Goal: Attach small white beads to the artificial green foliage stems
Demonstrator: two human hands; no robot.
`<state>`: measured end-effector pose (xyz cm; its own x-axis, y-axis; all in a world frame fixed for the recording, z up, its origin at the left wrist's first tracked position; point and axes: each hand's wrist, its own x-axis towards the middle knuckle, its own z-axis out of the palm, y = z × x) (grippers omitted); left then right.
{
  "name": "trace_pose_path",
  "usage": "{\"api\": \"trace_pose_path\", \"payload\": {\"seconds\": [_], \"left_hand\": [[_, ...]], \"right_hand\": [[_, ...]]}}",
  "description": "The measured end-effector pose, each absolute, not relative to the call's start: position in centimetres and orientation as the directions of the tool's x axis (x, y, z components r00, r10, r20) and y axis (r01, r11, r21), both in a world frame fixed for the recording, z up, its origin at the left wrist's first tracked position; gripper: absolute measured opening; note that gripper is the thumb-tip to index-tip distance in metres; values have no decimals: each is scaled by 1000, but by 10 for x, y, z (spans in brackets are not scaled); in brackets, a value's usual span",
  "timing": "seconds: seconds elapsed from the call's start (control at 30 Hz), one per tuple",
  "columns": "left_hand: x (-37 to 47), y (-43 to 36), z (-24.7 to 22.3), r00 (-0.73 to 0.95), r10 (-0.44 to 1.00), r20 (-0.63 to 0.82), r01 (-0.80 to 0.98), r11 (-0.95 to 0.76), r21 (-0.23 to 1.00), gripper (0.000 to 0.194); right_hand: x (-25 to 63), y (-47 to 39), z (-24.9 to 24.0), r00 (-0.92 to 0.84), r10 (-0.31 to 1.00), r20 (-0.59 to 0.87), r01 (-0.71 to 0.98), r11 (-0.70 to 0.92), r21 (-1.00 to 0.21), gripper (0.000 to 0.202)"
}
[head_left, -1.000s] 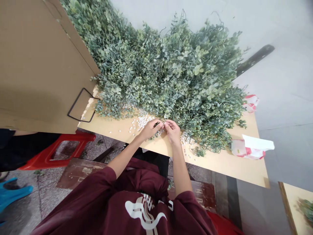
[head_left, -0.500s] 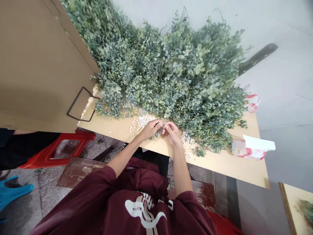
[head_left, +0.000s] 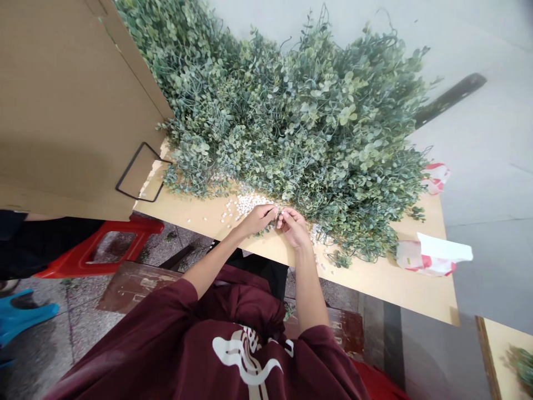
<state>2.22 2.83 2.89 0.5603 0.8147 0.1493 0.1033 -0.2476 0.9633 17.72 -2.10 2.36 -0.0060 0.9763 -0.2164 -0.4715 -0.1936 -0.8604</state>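
My left hand (head_left: 262, 219) and my right hand (head_left: 293, 226) meet fingertip to fingertip above the front edge of the table (head_left: 266, 248). Both are closed in a pinch around a small leafy sprig (head_left: 278, 215), mostly hidden by the fingers. Just beyond them rises a large heap of artificial green foliage sprigs (head_left: 283, 122). Small white bead-like pieces (head_left: 249, 204) lie scattered on the wood by my left hand, and more white pieces (head_left: 320, 235) show to the right of my right hand. A loose leafy bit (head_left: 342, 259) rests near the table's edge.
A big cardboard box (head_left: 70, 111) stands at the left, beside a black wire frame (head_left: 144, 172). On the right lies a red-and-white plastic bag (head_left: 416, 258) with a white piece on it. A red stool (head_left: 100, 250) and a blue stool (head_left: 29, 319) are at lower left.
My hands stay pinched together in nearly the same place, with only slight finger movement. The view has shifted a little.
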Motion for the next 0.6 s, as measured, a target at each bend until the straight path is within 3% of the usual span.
{"api": "trace_pose_path", "payload": {"seconds": [0.6], "left_hand": [[22,28,31,579,797,171,51,-245,968,37]], "right_hand": [[176,-21,28,-25,967,-252,-487,-232,-842,15]]}}
